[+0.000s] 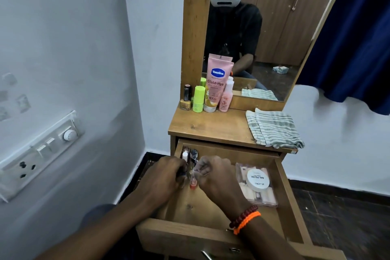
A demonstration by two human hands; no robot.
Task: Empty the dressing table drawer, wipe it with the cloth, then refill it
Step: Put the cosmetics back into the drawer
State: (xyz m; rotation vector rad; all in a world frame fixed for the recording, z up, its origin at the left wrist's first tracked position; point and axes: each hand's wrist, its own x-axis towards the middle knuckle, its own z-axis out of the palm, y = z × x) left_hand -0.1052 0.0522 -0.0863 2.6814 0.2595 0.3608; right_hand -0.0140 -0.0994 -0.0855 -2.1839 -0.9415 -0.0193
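Note:
The wooden drawer [291, 200] of the dressing table is pulled out. Both my hands are inside it at its left side. My left hand [164, 177] grips small dark bottles against the drawer's left wall. My right hand [213, 175] pinches a small clear bottle with a red base [193, 183]. More small bottles [188, 154] stand at the drawer's back left corner. A clear packet with a round white nail polish remover tub [258, 179] lies at the drawer's right. The striped cloth [274, 129] lies folded on the tabletop's right.
On the tabletop's left stand a pink Vaseline tube [217, 82], a green stick [199, 98], a pink pump bottle [225, 99] and nail polish bottles [186, 97]. The mirror [263, 27] rises behind. A wall with a switchboard [42, 152] is on the left, a blue curtain [358, 38] on the right.

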